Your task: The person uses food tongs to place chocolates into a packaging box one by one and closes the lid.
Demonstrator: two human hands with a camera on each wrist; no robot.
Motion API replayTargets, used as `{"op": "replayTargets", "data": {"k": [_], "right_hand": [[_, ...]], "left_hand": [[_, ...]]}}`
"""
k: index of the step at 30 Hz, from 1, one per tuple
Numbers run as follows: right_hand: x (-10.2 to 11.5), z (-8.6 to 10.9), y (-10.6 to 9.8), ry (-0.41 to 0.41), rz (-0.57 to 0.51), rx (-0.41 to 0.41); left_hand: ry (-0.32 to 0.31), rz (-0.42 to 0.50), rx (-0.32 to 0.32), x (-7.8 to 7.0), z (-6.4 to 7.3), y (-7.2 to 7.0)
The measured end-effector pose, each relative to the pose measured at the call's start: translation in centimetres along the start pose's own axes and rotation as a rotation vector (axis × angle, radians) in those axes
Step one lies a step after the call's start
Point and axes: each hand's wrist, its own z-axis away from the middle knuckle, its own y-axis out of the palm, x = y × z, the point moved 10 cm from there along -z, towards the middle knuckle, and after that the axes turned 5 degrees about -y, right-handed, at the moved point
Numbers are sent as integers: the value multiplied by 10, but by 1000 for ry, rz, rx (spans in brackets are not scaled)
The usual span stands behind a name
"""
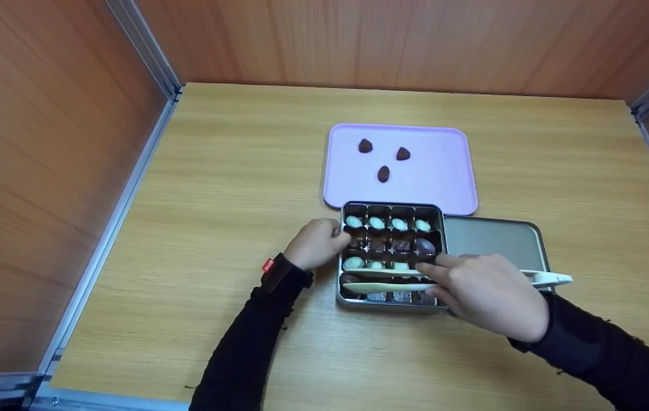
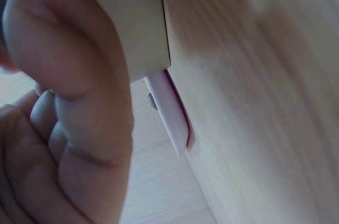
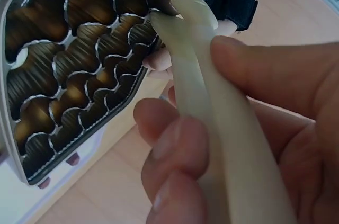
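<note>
Head: the left hand (image 1: 315, 244) pinches the tin (image 1: 388, 306) at nine o'clock; the right hand (image 1: 490, 290) grips tongs (image 1: 390, 287) over its six-o'clock end. Left wrist: the tray (image 2: 168, 108) (one chocolate (image 2: 153, 101) showing) lies at five o'clock from the tin. Right wrist: the tongs point roughly to twelve.

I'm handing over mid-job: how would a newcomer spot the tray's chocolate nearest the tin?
Beyond the open tin sits a lilac tray. The chocolate lies on it, closest to the tin. It looks oval, while its two neighbours, farther back, look more triangular.
</note>
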Motion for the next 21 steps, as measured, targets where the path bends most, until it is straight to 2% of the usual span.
{"op": "replayTargets", "data": {"k": [10,21], "right_hand": [[16,-8,-16,-65,137,-19],[36,-28,-16,-141,222,55]], "left_hand": [[18,-16,-16,0,-1,-2],[6,2,-2,1,0,0]]}}
